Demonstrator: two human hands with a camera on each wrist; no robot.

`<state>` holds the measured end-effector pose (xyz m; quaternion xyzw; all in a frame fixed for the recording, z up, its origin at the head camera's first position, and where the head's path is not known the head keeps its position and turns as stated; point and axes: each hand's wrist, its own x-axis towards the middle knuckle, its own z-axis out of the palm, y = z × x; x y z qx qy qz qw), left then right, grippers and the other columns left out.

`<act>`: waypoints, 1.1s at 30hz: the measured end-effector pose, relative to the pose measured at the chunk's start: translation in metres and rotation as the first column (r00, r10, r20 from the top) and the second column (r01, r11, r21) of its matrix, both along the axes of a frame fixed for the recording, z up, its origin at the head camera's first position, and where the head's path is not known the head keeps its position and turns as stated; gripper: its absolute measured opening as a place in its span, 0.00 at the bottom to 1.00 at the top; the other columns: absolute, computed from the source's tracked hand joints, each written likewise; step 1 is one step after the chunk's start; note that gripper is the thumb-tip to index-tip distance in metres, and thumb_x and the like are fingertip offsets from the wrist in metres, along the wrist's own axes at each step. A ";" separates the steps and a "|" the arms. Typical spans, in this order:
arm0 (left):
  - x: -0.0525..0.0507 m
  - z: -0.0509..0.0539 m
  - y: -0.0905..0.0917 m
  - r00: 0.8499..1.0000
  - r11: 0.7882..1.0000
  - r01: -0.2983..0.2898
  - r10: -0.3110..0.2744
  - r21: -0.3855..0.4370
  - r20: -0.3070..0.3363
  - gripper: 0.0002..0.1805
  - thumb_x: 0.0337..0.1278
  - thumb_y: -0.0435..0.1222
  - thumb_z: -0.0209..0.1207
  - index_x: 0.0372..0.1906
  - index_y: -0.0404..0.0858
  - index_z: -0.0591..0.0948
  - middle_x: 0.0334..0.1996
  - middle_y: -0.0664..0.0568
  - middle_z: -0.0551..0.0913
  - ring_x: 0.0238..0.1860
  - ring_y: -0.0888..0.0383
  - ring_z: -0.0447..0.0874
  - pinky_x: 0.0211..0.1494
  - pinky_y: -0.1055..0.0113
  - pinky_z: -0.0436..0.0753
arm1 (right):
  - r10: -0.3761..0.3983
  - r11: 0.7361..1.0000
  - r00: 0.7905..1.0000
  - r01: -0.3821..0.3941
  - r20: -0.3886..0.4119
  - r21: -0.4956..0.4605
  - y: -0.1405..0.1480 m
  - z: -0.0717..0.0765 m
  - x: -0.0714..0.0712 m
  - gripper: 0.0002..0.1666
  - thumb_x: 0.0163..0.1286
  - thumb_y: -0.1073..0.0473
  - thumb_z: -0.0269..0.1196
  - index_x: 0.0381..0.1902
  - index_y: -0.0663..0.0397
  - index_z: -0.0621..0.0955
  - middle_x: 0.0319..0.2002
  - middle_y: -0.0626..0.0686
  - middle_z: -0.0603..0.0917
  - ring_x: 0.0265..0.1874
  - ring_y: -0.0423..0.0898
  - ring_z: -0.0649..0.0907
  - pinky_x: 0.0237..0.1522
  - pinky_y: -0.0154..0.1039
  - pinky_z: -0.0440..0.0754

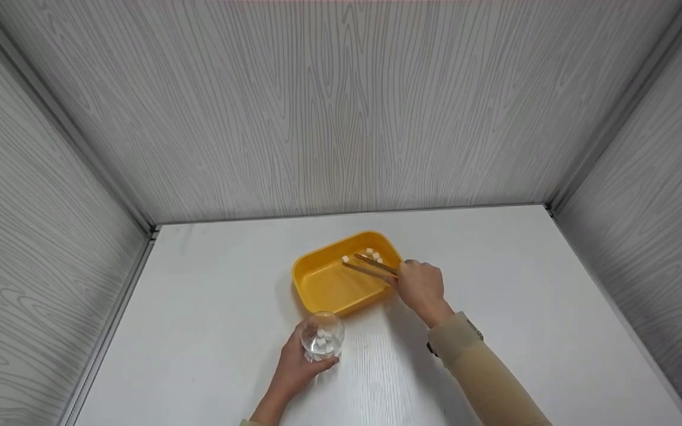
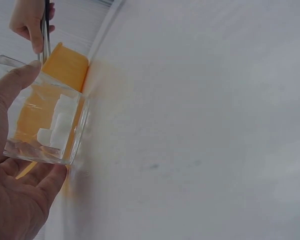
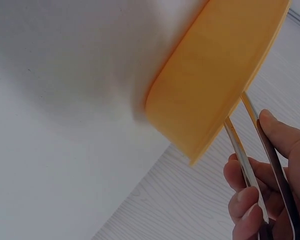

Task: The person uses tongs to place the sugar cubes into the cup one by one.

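My left hand (image 1: 293,365) grips a clear glass (image 1: 323,322) by its side, thumb and fingers on opposite walls. Several white cubes (image 1: 322,338) lie in the bottom of the glass; in the left wrist view they show through its wall. Metal tongs (image 1: 379,269) are held in my right hand (image 1: 422,287), their arms spread and reaching over the rim into a yellow tray (image 1: 335,289). One white cube (image 1: 346,259) is by the tong tips; whether they touch it I cannot tell. More cubes (image 1: 375,255) sit at the tray's far right, partly behind the tongs.
A white table (image 1: 216,307) lies under the tray and glass. Wood-grain panels stand at the back (image 1: 341,118), left (image 1: 33,236) and right (image 1: 660,236). The glass stands just in front of the tray's near left corner.
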<state>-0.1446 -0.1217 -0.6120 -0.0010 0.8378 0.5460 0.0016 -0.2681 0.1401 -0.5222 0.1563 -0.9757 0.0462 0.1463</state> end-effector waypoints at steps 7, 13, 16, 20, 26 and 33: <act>0.001 -0.001 -0.001 0.999 0.999 0.028 -0.026 0.044 -0.036 0.55 0.34 0.43 0.79 0.71 0.34 0.62 0.66 0.41 0.70 0.69 0.42 0.65 0.73 0.47 0.61 | -0.007 0.999 1.000 0.007 0.007 0.037 -0.003 -0.001 -0.002 0.26 0.58 0.42 0.72 0.30 0.62 0.86 0.17 0.54 0.78 0.12 0.52 0.77 0.11 0.47 0.78; 0.002 0.000 -0.002 0.999 0.998 0.032 -0.030 0.044 -0.041 0.56 0.35 0.45 0.79 0.71 0.34 0.62 0.67 0.41 0.69 0.69 0.42 0.63 0.74 0.48 0.60 | -0.003 1.000 1.000 0.003 0.007 0.024 -0.006 -0.003 -0.004 0.26 0.59 0.41 0.71 0.29 0.62 0.87 0.17 0.54 0.79 0.13 0.52 0.78 0.12 0.48 0.78; 0.002 0.000 -0.002 0.999 0.999 0.028 -0.027 0.038 -0.037 0.56 0.34 0.45 0.79 0.71 0.34 0.62 0.67 0.41 0.69 0.70 0.42 0.63 0.74 0.49 0.60 | -0.001 1.000 1.000 0.001 0.012 0.015 -0.007 -0.003 -0.005 0.26 0.59 0.41 0.71 0.29 0.62 0.86 0.17 0.54 0.79 0.13 0.52 0.78 0.12 0.48 0.78; 0.002 0.000 -0.002 0.999 0.999 0.028 -0.026 0.039 -0.040 0.55 0.35 0.45 0.79 0.71 0.34 0.62 0.67 0.41 0.69 0.70 0.42 0.63 0.74 0.48 0.60 | 0.003 1.000 1.000 -0.004 0.026 0.017 -0.009 -0.003 -0.005 0.25 0.60 0.42 0.71 0.30 0.62 0.87 0.18 0.54 0.79 0.13 0.51 0.78 0.13 0.47 0.79; 0.002 0.000 -0.002 0.999 0.999 0.027 -0.025 0.047 -0.036 0.54 0.35 0.44 0.79 0.70 0.35 0.63 0.66 0.42 0.70 0.69 0.43 0.64 0.73 0.48 0.61 | 0.007 1.000 0.999 -0.008 0.044 0.025 -0.010 -0.003 -0.007 0.24 0.61 0.42 0.70 0.33 0.61 0.87 0.20 0.54 0.81 0.15 0.50 0.78 0.15 0.46 0.80; 0.002 0.001 -0.001 1.000 0.999 0.017 -0.016 0.047 -0.027 0.55 0.34 0.43 0.79 0.71 0.36 0.63 0.66 0.43 0.71 0.69 0.43 0.64 0.73 0.48 0.61 | 0.005 1.000 0.998 -0.007 0.056 0.029 -0.012 -0.004 -0.008 0.26 0.61 0.41 0.68 0.33 0.61 0.88 0.20 0.54 0.81 0.14 0.48 0.76 0.15 0.46 0.79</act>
